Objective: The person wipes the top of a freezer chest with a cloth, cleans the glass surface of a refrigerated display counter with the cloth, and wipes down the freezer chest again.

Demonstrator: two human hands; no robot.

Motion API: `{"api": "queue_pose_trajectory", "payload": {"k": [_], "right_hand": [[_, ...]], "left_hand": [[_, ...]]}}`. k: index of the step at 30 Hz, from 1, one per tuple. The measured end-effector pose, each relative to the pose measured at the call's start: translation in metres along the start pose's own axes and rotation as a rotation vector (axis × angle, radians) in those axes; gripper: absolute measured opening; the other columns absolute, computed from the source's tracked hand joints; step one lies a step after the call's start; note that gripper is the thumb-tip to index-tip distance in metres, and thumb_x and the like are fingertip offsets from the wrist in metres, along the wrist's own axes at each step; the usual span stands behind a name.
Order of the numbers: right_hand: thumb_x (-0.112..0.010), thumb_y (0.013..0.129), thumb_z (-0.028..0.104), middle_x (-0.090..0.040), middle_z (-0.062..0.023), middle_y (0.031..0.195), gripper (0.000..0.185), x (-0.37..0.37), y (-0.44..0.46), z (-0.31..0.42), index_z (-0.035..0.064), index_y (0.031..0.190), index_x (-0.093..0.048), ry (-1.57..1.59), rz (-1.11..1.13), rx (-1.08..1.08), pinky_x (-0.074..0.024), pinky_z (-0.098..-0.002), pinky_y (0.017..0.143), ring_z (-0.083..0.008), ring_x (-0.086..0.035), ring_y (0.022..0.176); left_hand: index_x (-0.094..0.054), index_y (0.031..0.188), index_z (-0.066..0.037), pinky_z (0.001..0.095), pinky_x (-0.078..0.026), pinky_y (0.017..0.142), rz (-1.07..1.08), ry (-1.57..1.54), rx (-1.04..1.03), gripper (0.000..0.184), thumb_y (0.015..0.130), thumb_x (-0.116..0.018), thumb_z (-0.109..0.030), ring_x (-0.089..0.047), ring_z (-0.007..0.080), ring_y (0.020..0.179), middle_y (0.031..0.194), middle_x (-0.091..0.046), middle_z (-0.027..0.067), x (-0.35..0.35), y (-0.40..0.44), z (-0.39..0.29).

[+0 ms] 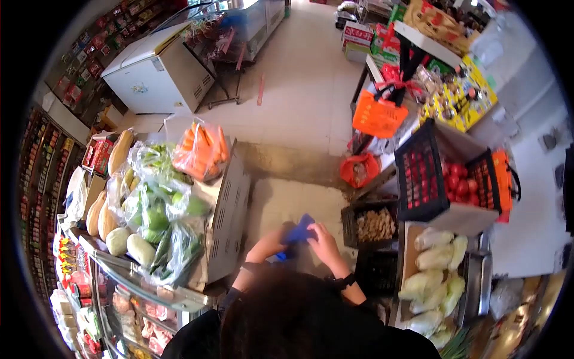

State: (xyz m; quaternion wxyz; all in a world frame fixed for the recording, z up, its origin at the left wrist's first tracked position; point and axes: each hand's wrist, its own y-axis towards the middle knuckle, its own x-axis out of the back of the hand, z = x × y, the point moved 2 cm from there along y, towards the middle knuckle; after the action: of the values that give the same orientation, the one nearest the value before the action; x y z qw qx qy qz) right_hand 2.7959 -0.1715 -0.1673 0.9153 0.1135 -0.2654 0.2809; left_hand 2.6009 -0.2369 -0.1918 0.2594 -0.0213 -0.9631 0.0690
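In front of my body, low over the pale floor, I hold a crumpled blue cloth-like piece (pixel 299 231) between my hands. My right hand (pixel 324 244) pinches its right end, and a dark band circles that wrist. At the other end, my left hand (pixel 269 245) is closed against the blue piece, its fingers partly hidden. A smaller bright blue bit (pixel 281 256) shows just below. What exactly the blue piece is, I cannot make out.
To the left, a counter bears bagged carrots (pixel 200 149), bagged green vegetables (pixel 155 215) and pale gourds (pixel 139 248). On the right stand a crate of brown lumpy produce (pixel 375 226), cabbages (pixel 435 257), a black crate (pixel 418 179) with red fruit (pixel 460 182) and an orange basket (pixel 378 115).
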Motion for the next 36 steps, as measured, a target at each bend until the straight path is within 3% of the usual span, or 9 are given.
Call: {"api": "queue_pose_trajectory", "payload": {"k": [3,7,13,14,17,25,30,34,36], "right_hand": [[-0.064,0.079,0.002,-0.058,-0.0114,0.105,0.031,0.004,0.075,0.008,0.0075,0.108,-0.053,-0.04,0.082,0.033,-0.0485,-0.0366,0.078,-0.0324,-0.06,0.093],[-0.065,0.079,0.003,-0.058,-0.0122,0.103,0.031,0.013,0.176,0.025,0.0078,0.107,-0.053,-0.128,0.184,0.12,-0.0485,-0.0382,0.074,-0.0341,-0.06,0.089],[-0.067,0.077,0.004,-0.059,-0.0114,0.103,0.032,0.016,0.3,0.012,0.0091,0.106,-0.053,-0.06,0.103,0.115,-0.0496,-0.0388,0.075,-0.0347,-0.06,0.092],[-0.066,0.078,0.001,-0.056,-0.0101,0.095,0.03,0.015,0.318,0.007,0.0052,0.105,-0.054,-0.044,0.09,0.126,-0.0479,-0.0328,0.069,-0.0263,-0.059,0.076],[-0.066,0.077,0.001,-0.055,-0.0095,0.094,0.03,0.009,0.371,-0.017,0.0055,0.105,-0.054,-0.029,0.165,0.1,-0.0476,-0.0324,0.069,-0.0247,-0.058,0.076],[-0.068,0.073,-0.001,-0.057,-0.0114,0.095,0.034,-0.019,0.566,-0.07,0.0056,0.103,-0.055,0.004,0.626,0.194,-0.0494,-0.0358,0.076,-0.0275,-0.061,0.086],[-0.059,0.072,-0.008,-0.06,-0.0167,0.113,0.049,-0.025,0.704,-0.072,0.0062,0.118,-0.056,-0.114,0.909,0.271,-0.0477,-0.0396,0.086,-0.0358,-0.058,0.103],[-0.059,0.073,-0.004,-0.055,-0.0166,0.126,0.065,-0.018,0.798,-0.042,0.0094,0.135,-0.045,0.069,0.865,0.221,-0.042,-0.0403,0.1,-0.0344,-0.052,0.118],[-0.06,0.073,-0.001,-0.051,-0.0172,0.133,0.073,-0.015,0.832,-0.007,0.0118,0.141,-0.039,0.061,0.872,0.38,-0.0363,-0.0399,0.106,-0.0352,-0.045,0.126]], "left_hand": [[-0.06,0.104,0.0,0.0424,-0.05,0.077,0.009,0.062,0.141,0.038,0.07,-0.071,-0.014,-0.064,0.0395,0.086,0.088,-0.065,0.0269,0.048,0.053,0.014],[-0.062,0.094,-0.003,0.0485,-0.047,0.077,-0.037,0.229,0.102,0.03,0.07,-0.066,-0.02,-0.06,0.0425,0.089,0.089,-0.065,0.0223,0.097,0.127,0.063],[-0.054,0.098,0.002,0.0512,-0.048,0.071,-0.245,0.213,0.118,0.033,0.073,-0.064,-0.016,-0.06,0.0454,0.081,0.08,-0.063,0.0268,0.17,0.209,0.019],[-0.052,0.098,0.002,0.0513,-0.048,0.071,-0.279,0.204,0.093,0.032,0.074,-0.064,-0.017,-0.06,0.0457,0.08,0.078,-0.063,0.0269,0.176,0.222,0.026],[-0.049,0.101,-0.002,0.0499,-0.048,0.065,-0.335,0.156,0.119,0.039,0.07,-0.071,-0.012,-0.06,0.0445,0.077,0.075,-0.061,0.025,0.196,0.264,0.044],[-0.051,0.102,0.0,0.049,-0.048,0.072,-0.421,0.01,0.245,0.032,0.074,-0.064,-0.008,-0.06,0.0455,0.086,0.086,-0.063,0.027,0.27,0.387,0.051],[-0.047,0.109,-0.001,0.0515,-0.046,0.074,-0.442,0.006,0.361,0.032,0.081,-0.058,-0.012,-0.059,0.0472,0.088,0.089,-0.062,0.0285,0.334,0.466,0.023],[-0.047,0.109,-0.003,0.0492,-0.047,0.073,-0.519,0.07,0.343,0.039,0.074,-0.063,-0.006,-0.06,0.0449,0.089,0.09,-0.063,0.0247,0.387,0.508,-0.006],[-0.051,0.108,-0.004,0.0475,-0.047,0.072,-0.534,0.074,0.373,0.039,0.07,-0.063,-0.004,-0.059,0.0441,0.089,0.09,-0.063,0.0236,0.406,0.523,-0.008]]}}
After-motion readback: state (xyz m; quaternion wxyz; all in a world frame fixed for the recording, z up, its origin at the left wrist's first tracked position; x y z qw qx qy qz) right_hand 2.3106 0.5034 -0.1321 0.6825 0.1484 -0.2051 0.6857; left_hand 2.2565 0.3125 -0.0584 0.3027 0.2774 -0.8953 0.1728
